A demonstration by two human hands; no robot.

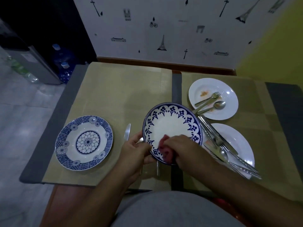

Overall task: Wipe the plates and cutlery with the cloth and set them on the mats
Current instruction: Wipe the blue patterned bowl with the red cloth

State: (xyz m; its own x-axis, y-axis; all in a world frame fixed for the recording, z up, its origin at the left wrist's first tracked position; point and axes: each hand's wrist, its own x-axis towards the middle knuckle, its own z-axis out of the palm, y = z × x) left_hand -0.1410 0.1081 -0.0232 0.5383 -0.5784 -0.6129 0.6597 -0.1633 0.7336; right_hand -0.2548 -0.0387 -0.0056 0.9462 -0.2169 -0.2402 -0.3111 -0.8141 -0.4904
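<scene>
My left hand (pixel 136 149) grips the near-left rim of a blue-and-white floral plate (pixel 170 126), which is tilted up above the table. My right hand (pixel 183 149) holds a red cloth (pixel 165 150) bunched against the plate's near rim. A second blue patterned plate (pixel 84 142) lies flat on the left mat (pixel 114 92). A knife (pixel 127 132) lies on that mat, just left of my left hand. On the right mat (pixel 262 128), a far white plate (pixel 213 98) with orange crumbs carries a fork and spoon. A near white plate (pixel 236 141) bears several pieces of cutlery (pixel 219 145).
A patterned wall runs behind the table, with a yellow wall at the right. Dark grey table edges (pixel 285 112) frame both mats. Left of the table are blue water bottles (pixel 63 54) and a grey appliance on the floor.
</scene>
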